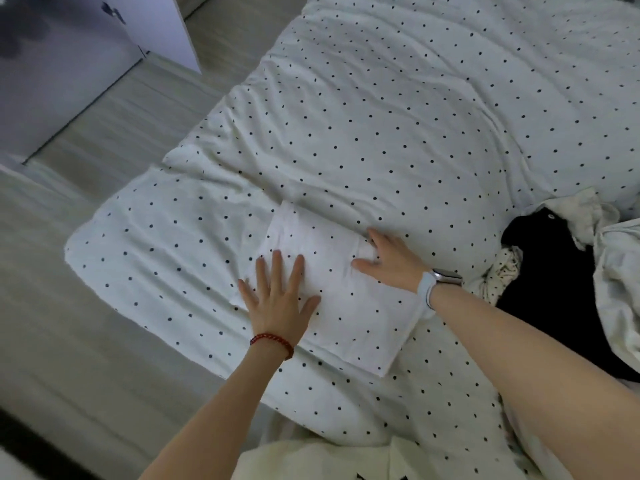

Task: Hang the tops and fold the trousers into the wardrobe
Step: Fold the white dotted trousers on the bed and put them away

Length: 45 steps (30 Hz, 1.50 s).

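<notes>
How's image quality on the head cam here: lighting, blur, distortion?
Head view: dim, flat, bluish light with no hard shadows or glare; the folded dotted garment nearly blends into the dotted duvet, edges faint. Left hand and right hand reasonably sharp. Wide-angle bending shows at the wardrobe door and floor. Black garment is crushed to featureless dark.

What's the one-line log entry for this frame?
step: flattening folded garment on bed | left hand: flat on it | right hand: flat on it | pile: waiting at right
</notes>
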Each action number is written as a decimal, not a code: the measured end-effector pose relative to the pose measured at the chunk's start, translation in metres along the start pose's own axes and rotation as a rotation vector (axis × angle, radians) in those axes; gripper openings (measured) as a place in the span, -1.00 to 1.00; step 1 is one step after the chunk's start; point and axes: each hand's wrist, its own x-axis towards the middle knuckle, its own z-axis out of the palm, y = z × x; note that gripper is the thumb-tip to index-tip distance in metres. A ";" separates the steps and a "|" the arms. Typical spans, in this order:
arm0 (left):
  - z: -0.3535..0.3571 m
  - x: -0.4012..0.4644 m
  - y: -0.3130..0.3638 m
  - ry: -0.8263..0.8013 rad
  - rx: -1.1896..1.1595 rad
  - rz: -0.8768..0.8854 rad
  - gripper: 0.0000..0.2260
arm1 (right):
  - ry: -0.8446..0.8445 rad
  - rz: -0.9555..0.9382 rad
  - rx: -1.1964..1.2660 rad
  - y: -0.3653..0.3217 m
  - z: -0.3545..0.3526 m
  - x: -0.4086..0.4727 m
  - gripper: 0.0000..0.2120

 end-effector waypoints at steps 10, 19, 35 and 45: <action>-0.002 -0.007 0.011 -0.075 -0.032 -0.134 -0.36 | -0.082 -0.041 0.023 -0.002 0.001 -0.019 -0.44; -0.084 0.000 -0.012 0.265 -0.001 0.240 -0.02 | 0.030 -0.474 -0.339 -0.041 -0.031 -0.061 -0.55; -0.110 -0.038 -0.019 0.084 -0.654 -0.258 -0.83 | 0.079 -0.351 -0.515 -0.013 -0.064 -0.077 -0.54; -0.110 0.001 -0.017 0.121 -1.147 -0.324 -0.71 | -0.187 -0.156 0.270 0.038 -0.068 -0.044 -0.25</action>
